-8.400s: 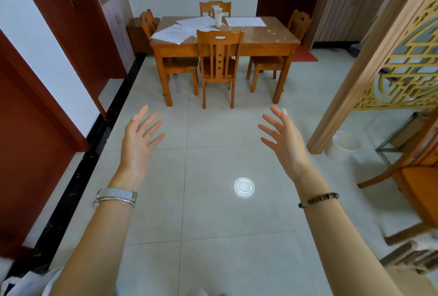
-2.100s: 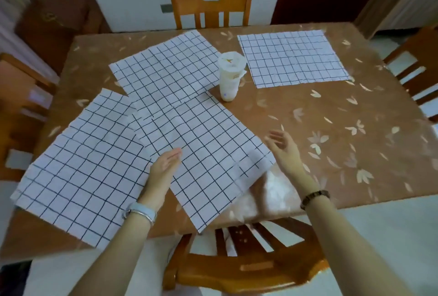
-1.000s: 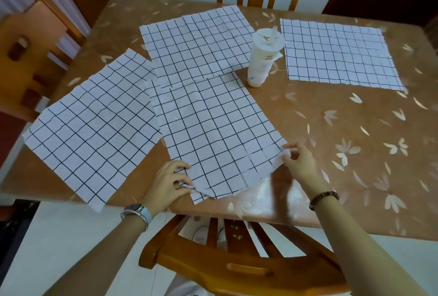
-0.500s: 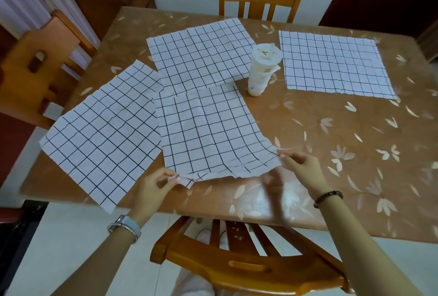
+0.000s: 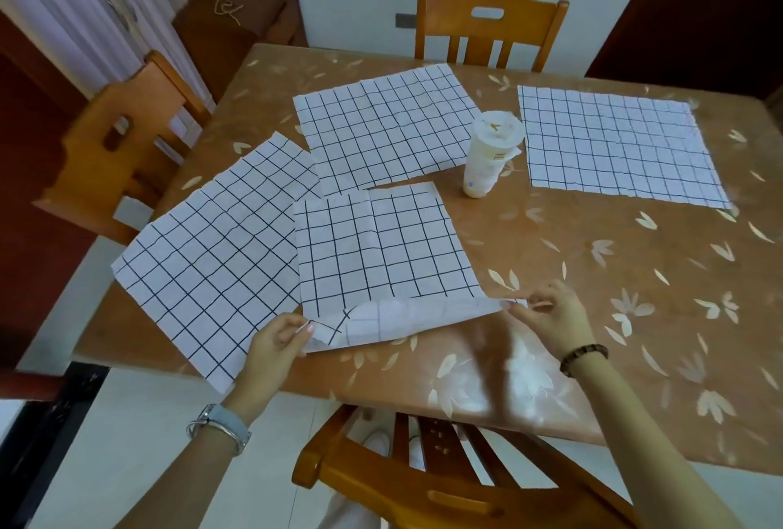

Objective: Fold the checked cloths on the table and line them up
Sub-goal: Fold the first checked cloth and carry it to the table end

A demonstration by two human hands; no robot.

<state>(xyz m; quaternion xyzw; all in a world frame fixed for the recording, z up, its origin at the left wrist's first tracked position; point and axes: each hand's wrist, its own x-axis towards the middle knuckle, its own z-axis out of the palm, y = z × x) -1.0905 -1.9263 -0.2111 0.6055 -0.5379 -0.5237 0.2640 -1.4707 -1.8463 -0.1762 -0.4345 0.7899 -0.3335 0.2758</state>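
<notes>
Leaf-patterned table [image 5: 593,274] holds the nearest checked cloth [image 5: 377,249] at its front edge, near hem raised. Left hand [image 5: 275,342] pinches its left corner; right hand [image 5: 551,312] seems to pinch the right. Light, limp, easily creased: the corners suit.

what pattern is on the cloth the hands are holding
The square fabric cloth is white with thin black grid lines; head view.

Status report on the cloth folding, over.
Hands: left hand, right hand pinch near corners of nearest cloth, edge lifted. Unfolded, flat: left cloth, far cloth, right cloth. Upright cup beyond nearest cloth's far right corner.
</notes>
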